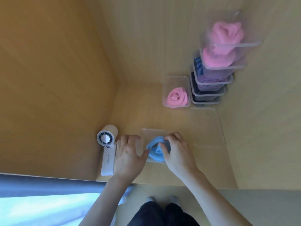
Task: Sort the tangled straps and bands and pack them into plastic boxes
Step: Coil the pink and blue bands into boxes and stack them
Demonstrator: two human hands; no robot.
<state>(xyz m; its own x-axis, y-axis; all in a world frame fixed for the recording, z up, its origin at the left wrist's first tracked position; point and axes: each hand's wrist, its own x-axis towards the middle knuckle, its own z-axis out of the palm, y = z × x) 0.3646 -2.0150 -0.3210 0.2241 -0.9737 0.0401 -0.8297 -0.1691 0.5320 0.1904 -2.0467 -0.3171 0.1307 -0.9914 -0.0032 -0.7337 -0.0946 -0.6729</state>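
Your right hand [175, 150] has its fingers [171, 136] curled round the blue band [154, 154], gripping it from the top and right side. The band is soft knit-looking fabric, rolled into a loose coil w/ a hollow centre. It sits inside a shallow clear plastic box [146, 132], rectangular w/ rounded corners, on the desk [179, 173] near the front edge.

Your left hand [128, 157] is spread, fingers straight-ish and holding nothing. Its thumb tip touches the L side of the blue roll, and the other fingers hover at the box's L edge.

The desk is pale wood-grain laminate, smooth and matte.

- Just R of the box, a flat clear lid [206, 126] lies on the desk.
- Further back, a single clear box [176, 78] holds a pink band [176, 97] wound in a neat spiral.
- Touching its R side is a stack of clear boxes [210, 97]. The top ones hold fluffy pink rolls [226, 35]. Below that is a blue ribbed piece [198, 66], then purple, then dark contents that are too blurred to tell.
- L of your left hand lies a white handheld fan [107, 147], glossy plastic w/ a round grille head. The handle reads "MINISO".
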